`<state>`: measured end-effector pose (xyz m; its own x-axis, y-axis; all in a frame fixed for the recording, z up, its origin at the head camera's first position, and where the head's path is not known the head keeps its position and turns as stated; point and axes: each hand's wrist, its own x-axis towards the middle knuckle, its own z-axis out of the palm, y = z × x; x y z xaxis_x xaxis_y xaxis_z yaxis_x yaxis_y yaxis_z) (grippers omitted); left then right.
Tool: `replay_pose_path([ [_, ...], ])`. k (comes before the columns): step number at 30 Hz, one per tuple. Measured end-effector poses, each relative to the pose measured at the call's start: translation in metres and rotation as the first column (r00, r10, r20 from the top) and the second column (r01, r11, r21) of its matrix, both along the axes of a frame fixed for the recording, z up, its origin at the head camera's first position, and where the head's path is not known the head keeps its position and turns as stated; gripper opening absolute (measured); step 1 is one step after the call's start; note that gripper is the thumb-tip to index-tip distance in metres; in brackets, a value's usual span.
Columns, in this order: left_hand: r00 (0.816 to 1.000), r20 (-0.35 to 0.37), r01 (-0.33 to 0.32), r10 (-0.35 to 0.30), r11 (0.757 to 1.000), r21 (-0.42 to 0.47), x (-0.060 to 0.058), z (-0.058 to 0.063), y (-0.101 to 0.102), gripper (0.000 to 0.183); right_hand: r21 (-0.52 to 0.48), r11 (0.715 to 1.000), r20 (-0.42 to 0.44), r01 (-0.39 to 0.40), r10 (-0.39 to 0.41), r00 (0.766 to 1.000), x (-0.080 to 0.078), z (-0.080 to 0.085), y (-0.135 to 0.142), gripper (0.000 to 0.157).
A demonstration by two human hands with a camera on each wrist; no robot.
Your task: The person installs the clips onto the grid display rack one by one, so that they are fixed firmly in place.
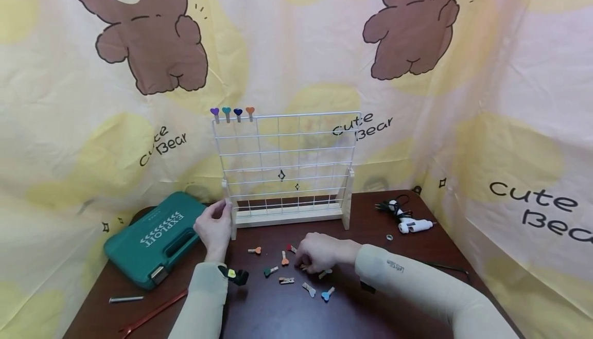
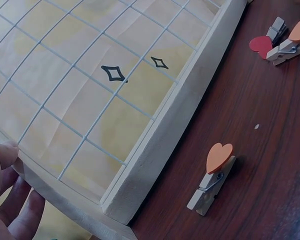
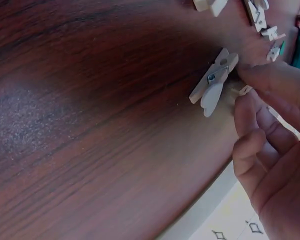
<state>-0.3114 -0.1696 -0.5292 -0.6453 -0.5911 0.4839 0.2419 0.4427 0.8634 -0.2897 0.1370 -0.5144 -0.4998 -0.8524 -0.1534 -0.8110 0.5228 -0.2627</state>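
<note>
My left hand [image 1: 215,226] grips the wooden side post [image 2: 65,200] of a white wire grid rack, thumb in front and fingers behind. Several heart clothespins, purple [image 1: 215,111], teal, navy and orange [image 1: 250,110], are clipped along the rack's top wire at the left. Low over the table, my right hand [image 1: 319,253] pinches a small wooden clothespin [image 3: 245,90] between thumb and forefinger, mostly hidden by the fingers. Beside those fingertips lies a clothespin with a pale heart [image 3: 211,100]. A red heart clothespin [image 2: 261,46] and an orange one [image 2: 220,159] lie before the rack.
More clothespins, among them a green one [image 1: 267,272] and a blue one [image 1: 326,296], are scattered between the forearms. A green tool case [image 1: 134,246], a bolt [image 1: 126,300] and a red bar [image 1: 155,311] lie left; a white glue gun [image 1: 417,226] lies right.
</note>
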Motion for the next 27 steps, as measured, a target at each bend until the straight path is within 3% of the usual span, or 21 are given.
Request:
replay_pose_path([
  [4,1.000,-0.007,0.001,-0.001,1.000,-0.013,-0.001,0.000,0.001,0.021,-0.125,0.991,0.014,-0.045,0.047,0.999,-0.007,0.002,0.010,0.019],
  [9,1.000,-0.011,-0.002,0.002,1.000,-0.006,-0.001,0.000,0.000,0.021,-0.260,0.966,0.076,0.005,0.015,0.997,-0.013,0.021,0.018,0.018],
  [16,0.999,-0.040,-0.014,0.013,1.000,-0.015,-0.002,-0.002,-0.003,0.018,-0.343,0.933,0.203,0.113,-0.044,0.978,-0.021,0.065,0.018,0.020],
  [22,0.999,-0.048,-0.019,0.018,1.000,-0.019,-0.002,-0.002,-0.004,0.017,-0.451,0.878,0.278,0.162,-0.034,0.960,-0.031,0.104,0.008,0.022],
  [27,0.999,-0.043,-0.005,0.004,1.000,-0.008,-0.003,-0.003,-0.002,0.019,-0.489,0.843,0.403,0.225,-0.010,0.915,-0.036,0.132,0.001,0.013],
])
